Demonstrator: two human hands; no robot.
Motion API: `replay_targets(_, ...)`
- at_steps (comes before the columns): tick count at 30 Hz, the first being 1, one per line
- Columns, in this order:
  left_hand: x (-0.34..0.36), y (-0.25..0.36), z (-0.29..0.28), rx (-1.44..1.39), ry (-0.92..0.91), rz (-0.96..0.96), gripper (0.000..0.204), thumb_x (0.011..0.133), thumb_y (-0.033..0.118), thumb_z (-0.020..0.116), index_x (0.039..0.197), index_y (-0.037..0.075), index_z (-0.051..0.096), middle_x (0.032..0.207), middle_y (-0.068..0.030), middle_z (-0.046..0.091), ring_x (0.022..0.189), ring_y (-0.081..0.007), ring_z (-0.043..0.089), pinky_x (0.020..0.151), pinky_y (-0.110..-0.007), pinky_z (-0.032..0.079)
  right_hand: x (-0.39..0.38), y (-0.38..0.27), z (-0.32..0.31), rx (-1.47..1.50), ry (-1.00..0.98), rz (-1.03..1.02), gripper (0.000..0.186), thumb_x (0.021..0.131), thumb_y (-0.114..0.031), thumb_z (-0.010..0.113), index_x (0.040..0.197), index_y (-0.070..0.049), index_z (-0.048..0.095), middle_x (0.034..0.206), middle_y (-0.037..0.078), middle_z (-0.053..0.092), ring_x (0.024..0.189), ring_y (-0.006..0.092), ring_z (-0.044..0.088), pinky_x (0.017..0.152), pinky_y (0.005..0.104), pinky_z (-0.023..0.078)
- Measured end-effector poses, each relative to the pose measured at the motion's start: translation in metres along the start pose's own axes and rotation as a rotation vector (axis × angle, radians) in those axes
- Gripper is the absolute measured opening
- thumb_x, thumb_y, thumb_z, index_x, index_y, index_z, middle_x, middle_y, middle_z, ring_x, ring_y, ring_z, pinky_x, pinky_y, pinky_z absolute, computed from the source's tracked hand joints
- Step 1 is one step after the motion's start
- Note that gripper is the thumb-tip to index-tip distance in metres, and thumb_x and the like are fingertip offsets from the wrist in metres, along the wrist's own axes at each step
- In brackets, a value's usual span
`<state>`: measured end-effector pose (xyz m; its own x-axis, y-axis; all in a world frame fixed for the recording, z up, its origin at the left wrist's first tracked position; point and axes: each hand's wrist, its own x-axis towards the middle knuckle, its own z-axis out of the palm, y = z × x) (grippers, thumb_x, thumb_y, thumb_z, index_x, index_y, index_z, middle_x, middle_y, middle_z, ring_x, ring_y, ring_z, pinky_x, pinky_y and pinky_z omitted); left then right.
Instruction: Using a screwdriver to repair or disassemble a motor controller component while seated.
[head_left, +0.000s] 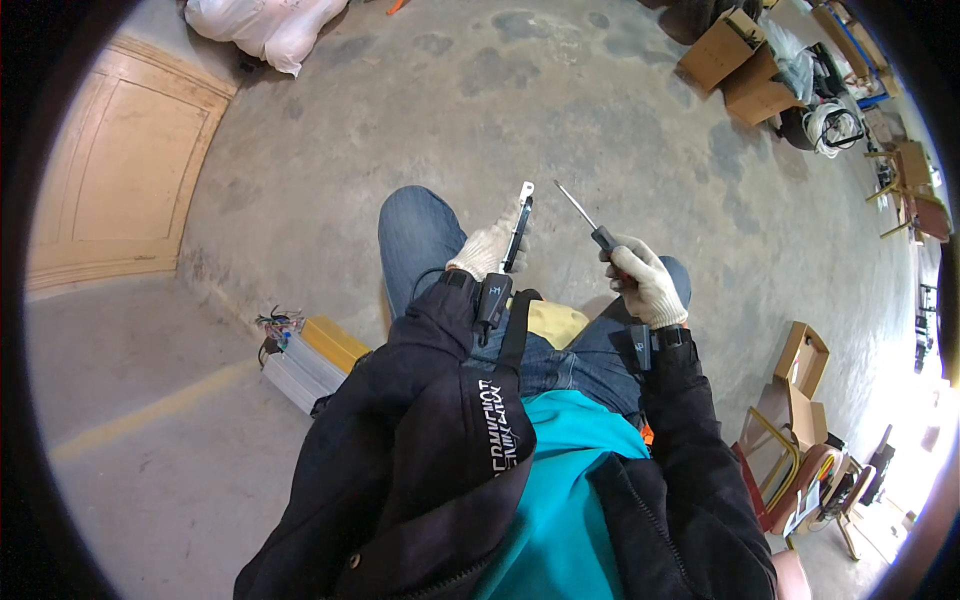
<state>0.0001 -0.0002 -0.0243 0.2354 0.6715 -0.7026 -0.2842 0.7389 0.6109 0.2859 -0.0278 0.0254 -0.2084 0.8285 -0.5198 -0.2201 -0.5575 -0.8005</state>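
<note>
My left hand, in a white knit glove, is closed round a narrow black-and-silver metal strip. The strip points away from me, and a hole shows in its pale far end. In my right hand, also gloved, is a screwdriver with a dark handle. Its bare steel shaft slants up and left, and the tip stays apart from the strip. Both hands are above my knees. A small black box sits at each wrist.
Beside my left leg on the concrete floor lies a silver-and-yellow metal case with loose wires. A wooden panel stands at far left, near a white sack. Cardboard boxes, coiled white cable and chairs line the right.
</note>
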Motion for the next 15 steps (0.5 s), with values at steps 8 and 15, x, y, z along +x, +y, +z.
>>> replay_targets(8,0.005,-0.005,-0.005,0.009,-0.055,0.001,0.069,0.095,0.073,0.046,0.098,0.007,0.063,0.068,-0.0009,0.057,0.053,-0.0114,0.055,0.051,-0.029,0.049,-0.009,0.007,-0.009,0.11,-0.162,0.088,0.036,0.097,-0.025,0.064,0.122,0.0,0.062,0.1,0.01,0.069,0.071,0.0092,0.056,0.055,0.0219,0.044)
replay_targets(15,-0.011,0.004,0.007,0.14,0.069,0.035,0.07,0.096,0.072,0.044,0.099,0.005,0.065,0.07,-0.0025,0.059,0.055,-0.0135,0.058,0.052,-0.029,0.05,-0.005,0.011,-0.014,0.036,-0.17,0.141,0.035,0.096,-0.027,0.066,0.119,0.0,0.063,0.096,0.01,0.071,0.062,0.0074,0.054,0.047,0.0204,0.04)
